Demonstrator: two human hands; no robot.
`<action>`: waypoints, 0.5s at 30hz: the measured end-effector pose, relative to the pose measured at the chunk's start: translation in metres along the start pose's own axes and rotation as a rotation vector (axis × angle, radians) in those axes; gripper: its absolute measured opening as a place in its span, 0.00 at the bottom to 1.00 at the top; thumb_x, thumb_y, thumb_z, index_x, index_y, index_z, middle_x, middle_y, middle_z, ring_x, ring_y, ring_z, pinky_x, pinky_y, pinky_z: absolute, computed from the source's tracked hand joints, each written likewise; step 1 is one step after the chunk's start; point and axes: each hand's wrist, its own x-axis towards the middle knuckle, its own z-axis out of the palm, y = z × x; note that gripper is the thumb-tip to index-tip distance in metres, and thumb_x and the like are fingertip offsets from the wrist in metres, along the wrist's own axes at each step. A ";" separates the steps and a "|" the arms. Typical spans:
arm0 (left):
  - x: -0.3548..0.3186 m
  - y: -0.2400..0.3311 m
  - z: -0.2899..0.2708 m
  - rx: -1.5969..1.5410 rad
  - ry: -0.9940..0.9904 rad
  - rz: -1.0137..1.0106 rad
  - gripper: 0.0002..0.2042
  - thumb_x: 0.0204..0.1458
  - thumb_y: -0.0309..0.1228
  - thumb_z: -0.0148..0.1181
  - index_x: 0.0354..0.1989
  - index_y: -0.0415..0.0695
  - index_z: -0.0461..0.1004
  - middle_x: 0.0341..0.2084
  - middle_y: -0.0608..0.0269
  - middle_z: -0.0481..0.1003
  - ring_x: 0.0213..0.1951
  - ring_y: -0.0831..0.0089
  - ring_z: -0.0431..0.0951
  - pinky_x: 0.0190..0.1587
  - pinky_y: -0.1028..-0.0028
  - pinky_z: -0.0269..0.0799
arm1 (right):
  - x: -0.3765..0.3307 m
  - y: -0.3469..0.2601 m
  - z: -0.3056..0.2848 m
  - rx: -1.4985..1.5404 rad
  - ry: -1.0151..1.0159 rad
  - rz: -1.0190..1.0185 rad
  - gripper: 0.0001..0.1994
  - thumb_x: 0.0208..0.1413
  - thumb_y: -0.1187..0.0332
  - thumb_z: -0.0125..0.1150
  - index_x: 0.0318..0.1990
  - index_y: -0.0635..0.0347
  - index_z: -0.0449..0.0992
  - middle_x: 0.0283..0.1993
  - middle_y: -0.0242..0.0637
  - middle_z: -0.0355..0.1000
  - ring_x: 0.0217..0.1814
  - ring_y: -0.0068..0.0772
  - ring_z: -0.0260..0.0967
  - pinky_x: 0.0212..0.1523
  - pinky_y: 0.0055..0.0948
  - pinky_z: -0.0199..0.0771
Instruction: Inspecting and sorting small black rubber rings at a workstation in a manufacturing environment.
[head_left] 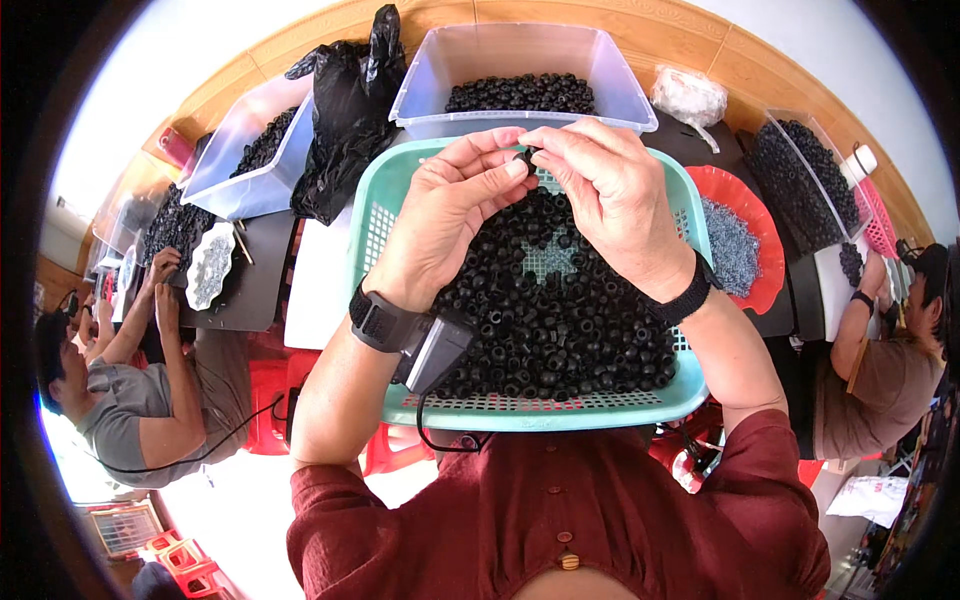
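Observation:
My left hand (455,200) and my right hand (615,190) meet above the far side of a green plastic basket (375,190). Between their fingertips they pinch a small black part (530,158), largely covered by the fingers. Many black ring-like parts (530,320) with round holes fill the basket below, and its mesh bottom shows in a gap between them. To the right stands a red scalloped plate (762,240) with small blue-grey pieces (730,245) heaped in it.
Behind the basket stands a clear bin (520,50) of black parts. A black plastic bag (350,120) and another clear bin (235,170) are at the left. Co-workers sit on both sides: one person (150,400) left, another (885,380) right. A cable (425,420) hangs from my left wrist.

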 end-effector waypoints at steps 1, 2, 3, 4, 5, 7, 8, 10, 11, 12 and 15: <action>0.000 0.000 -0.001 -0.009 -0.004 -0.012 0.13 0.52 0.24 0.58 0.46 0.39 0.71 0.37 0.62 0.75 0.38 0.73 0.77 0.44 0.76 0.72 | 0.000 0.000 0.001 -0.035 0.015 -0.023 0.07 0.49 0.75 0.58 0.37 0.60 0.76 0.30 0.38 0.71 0.30 0.42 0.69 0.33 0.34 0.67; 0.000 0.000 -0.002 -0.018 -0.009 -0.023 0.12 0.52 0.24 0.58 0.46 0.39 0.71 0.37 0.62 0.75 0.38 0.73 0.77 0.44 0.77 0.72 | 0.000 0.001 0.001 -0.036 0.014 -0.022 0.07 0.49 0.75 0.58 0.37 0.60 0.76 0.30 0.38 0.71 0.30 0.42 0.69 0.33 0.34 0.67; 0.000 0.000 -0.002 -0.019 -0.010 -0.024 0.12 0.52 0.24 0.58 0.46 0.39 0.71 0.37 0.62 0.75 0.38 0.73 0.77 0.44 0.77 0.72 | 0.000 0.001 0.002 0.033 0.015 0.015 0.07 0.49 0.75 0.58 0.37 0.60 0.76 0.29 0.38 0.71 0.30 0.42 0.69 0.33 0.34 0.67; 0.000 0.000 -0.003 -0.030 -0.019 -0.028 0.12 0.52 0.24 0.58 0.45 0.39 0.71 0.37 0.62 0.76 0.38 0.73 0.77 0.43 0.77 0.72 | 0.000 0.001 0.003 0.102 0.016 0.052 0.07 0.48 0.76 0.58 0.37 0.61 0.76 0.29 0.39 0.71 0.30 0.42 0.69 0.33 0.34 0.67; 0.000 0.000 -0.003 -0.041 -0.028 -0.031 0.12 0.52 0.24 0.58 0.45 0.39 0.72 0.37 0.62 0.76 0.38 0.73 0.77 0.43 0.77 0.72 | 0.001 0.001 0.003 0.103 0.016 0.052 0.07 0.48 0.76 0.58 0.37 0.61 0.76 0.29 0.39 0.71 0.30 0.42 0.69 0.33 0.34 0.67; 0.000 0.000 -0.003 -0.044 -0.024 -0.029 0.11 0.52 0.24 0.58 0.45 0.38 0.72 0.37 0.62 0.76 0.38 0.73 0.77 0.43 0.77 0.72 | 0.001 -0.002 0.002 0.173 0.001 0.079 0.08 0.48 0.76 0.58 0.37 0.60 0.76 0.28 0.39 0.70 0.30 0.42 0.69 0.33 0.34 0.67; -0.001 0.000 -0.003 -0.047 -0.020 -0.027 0.11 0.52 0.24 0.58 0.44 0.38 0.72 0.37 0.62 0.76 0.38 0.73 0.77 0.43 0.77 0.72 | 0.001 -0.003 0.001 0.172 0.001 0.079 0.08 0.48 0.76 0.58 0.37 0.60 0.76 0.28 0.39 0.70 0.30 0.42 0.69 0.33 0.34 0.67; -0.001 0.000 -0.003 -0.045 -0.015 -0.026 0.11 0.52 0.24 0.58 0.44 0.39 0.72 0.37 0.62 0.76 0.38 0.73 0.77 0.43 0.77 0.72 | 0.001 -0.004 0.000 0.136 -0.038 0.087 0.07 0.49 0.76 0.58 0.37 0.61 0.76 0.28 0.39 0.70 0.29 0.42 0.69 0.32 0.34 0.67; -0.001 -0.001 -0.003 -0.043 -0.009 -0.026 0.11 0.52 0.24 0.58 0.44 0.39 0.73 0.36 0.62 0.76 0.38 0.73 0.77 0.43 0.77 0.72 | 0.000 -0.004 0.000 0.136 -0.039 0.087 0.07 0.49 0.76 0.58 0.37 0.61 0.76 0.28 0.39 0.70 0.29 0.42 0.69 0.32 0.34 0.67; -0.001 -0.001 -0.003 -0.044 -0.009 -0.027 0.11 0.52 0.24 0.58 0.44 0.39 0.73 0.36 0.62 0.76 0.38 0.73 0.77 0.43 0.77 0.72 | 0.000 -0.003 0.000 0.102 -0.037 0.062 0.07 0.49 0.76 0.58 0.37 0.61 0.76 0.27 0.39 0.70 0.29 0.43 0.69 0.31 0.34 0.67; -0.001 -0.001 -0.004 -0.039 -0.025 -0.031 0.10 0.52 0.24 0.58 0.43 0.39 0.73 0.36 0.62 0.76 0.38 0.73 0.77 0.44 0.77 0.72 | 0.000 -0.004 0.001 0.065 -0.021 0.027 0.07 0.49 0.77 0.58 0.37 0.62 0.76 0.27 0.40 0.70 0.28 0.42 0.69 0.30 0.33 0.67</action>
